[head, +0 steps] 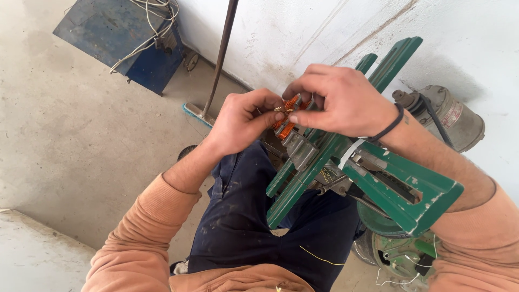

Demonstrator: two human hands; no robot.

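Left hand (241,120) pinching copper wire end, right hand (338,100) gripping orange coil (286,116) atop green frame (346,167) over lap. Best kept taut, pinched close to coil, no kinks.

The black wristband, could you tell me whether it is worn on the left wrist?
No, the black wristband sits on the right wrist, just behind the right hand.
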